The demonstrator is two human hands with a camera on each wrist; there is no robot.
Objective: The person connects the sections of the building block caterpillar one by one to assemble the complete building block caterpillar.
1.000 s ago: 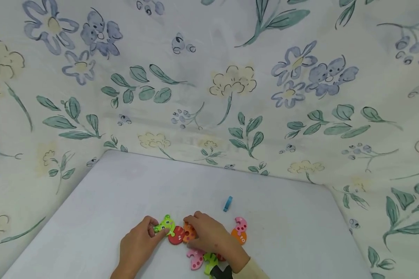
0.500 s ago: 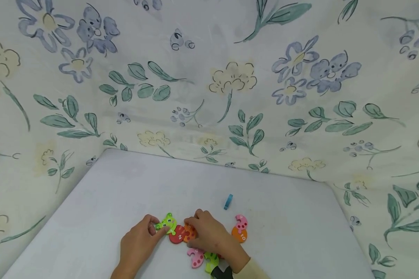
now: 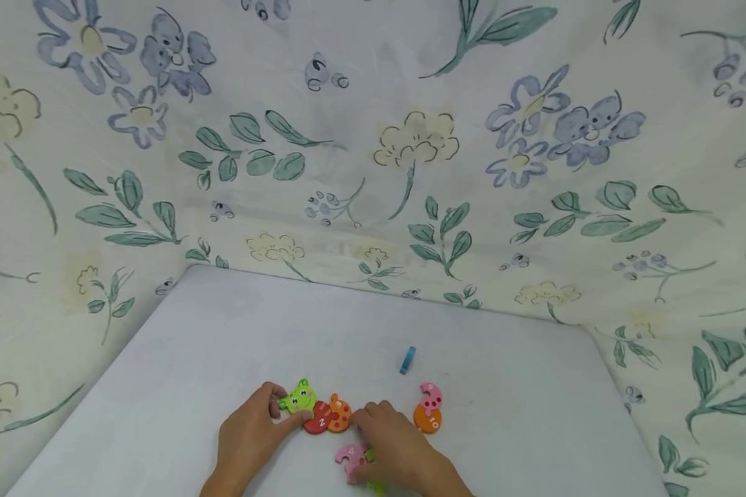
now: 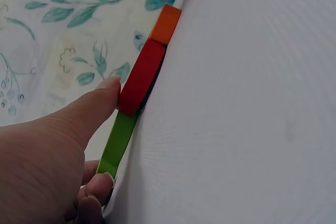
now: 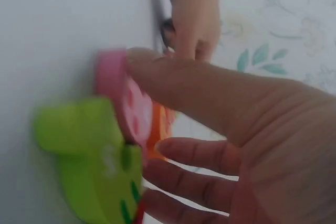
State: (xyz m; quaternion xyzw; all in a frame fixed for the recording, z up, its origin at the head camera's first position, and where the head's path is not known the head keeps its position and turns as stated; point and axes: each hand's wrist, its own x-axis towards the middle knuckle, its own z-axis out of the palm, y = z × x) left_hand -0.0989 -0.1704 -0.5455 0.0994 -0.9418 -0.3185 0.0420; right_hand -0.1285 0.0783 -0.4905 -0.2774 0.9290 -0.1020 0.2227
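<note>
On the white table [image 3: 522, 386] we see the left hand [image 3: 251, 433] pinching a green head [image 3: 299, 399] and red piece [image 3: 318, 420], an orange piece [image 3: 341, 415] (spotted red) joined alongside. Next we find a pink piece [image 3: 348, 453], then a green piece [image 5: 92, 166] beneath the right hand [image 3: 397, 449], whose thumb and fingers are spread; whether touching, we cannot tell. Rightward lie a blue strip [image 3: 408, 360] and a pink-and-orange pair [image 3: 429, 415].

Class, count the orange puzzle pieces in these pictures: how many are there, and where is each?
2. The spotted orange piece adjoins the red piece marked 2; the orange piece marked 10 lies farther right. The right hand may hide others.
</note>
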